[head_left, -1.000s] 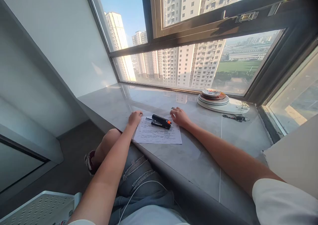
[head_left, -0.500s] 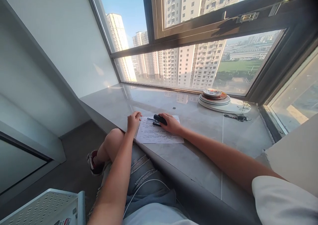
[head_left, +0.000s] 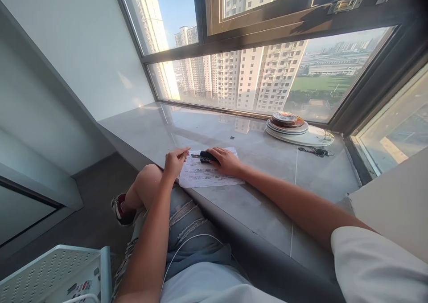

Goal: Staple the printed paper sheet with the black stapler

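Observation:
A black stapler point(head_left: 207, 157) lies over a sheet of printed paper point(head_left: 209, 178) on the grey ledge. My right hand point(head_left: 228, 161) is wrapped over its right end from above. A metal strip point(head_left: 195, 155) sticks out of the stapler's left end. Just left of that strip is my left hand point(head_left: 174, 164), its thumb and fingertips pinched together above the paper's left edge. Whatever those fingertips hold, if anything, is too small to make out. On the ledge beyond the paper lies a small dark piece point(head_left: 232, 137).
Stacked plates or round boards point(head_left: 286, 127) stand at the ledge's right by the window point(head_left: 230, 84). In front of them lies a dark keyring-like item point(head_left: 317, 152). My legs are beside the ledge's front edge. A white perforated basket or chair point(head_left: 56, 272) is at lower left.
The stapler's raised black top has come down closer to its base under my right hand. My left hand's fingers now reach toward the stapler's metal strip. The whole view has shifted slightly.

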A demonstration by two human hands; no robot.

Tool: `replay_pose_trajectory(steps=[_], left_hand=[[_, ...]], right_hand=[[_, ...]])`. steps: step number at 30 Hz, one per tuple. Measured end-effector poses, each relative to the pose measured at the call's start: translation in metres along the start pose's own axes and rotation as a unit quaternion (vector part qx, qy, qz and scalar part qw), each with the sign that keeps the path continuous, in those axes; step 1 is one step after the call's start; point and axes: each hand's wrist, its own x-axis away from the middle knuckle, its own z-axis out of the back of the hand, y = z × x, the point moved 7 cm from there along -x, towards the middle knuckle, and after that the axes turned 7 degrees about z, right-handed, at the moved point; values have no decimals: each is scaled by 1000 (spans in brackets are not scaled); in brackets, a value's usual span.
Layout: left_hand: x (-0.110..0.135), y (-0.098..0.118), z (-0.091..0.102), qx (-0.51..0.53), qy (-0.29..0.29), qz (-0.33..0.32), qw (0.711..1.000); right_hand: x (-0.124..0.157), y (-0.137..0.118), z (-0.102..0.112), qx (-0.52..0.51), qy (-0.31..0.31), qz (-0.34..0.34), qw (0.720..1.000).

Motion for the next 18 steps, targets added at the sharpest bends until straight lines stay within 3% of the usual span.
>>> replay_pose_trajectory(steps=[9, 18], left_hand=[[11, 4, -5, 11, -3, -32, 999], [17, -4, -20, 6, -91, 24, 996]], right_hand=[[-7, 0, 3, -69, -8, -91, 993], [-1, 3, -2, -76, 3, -68, 995]])
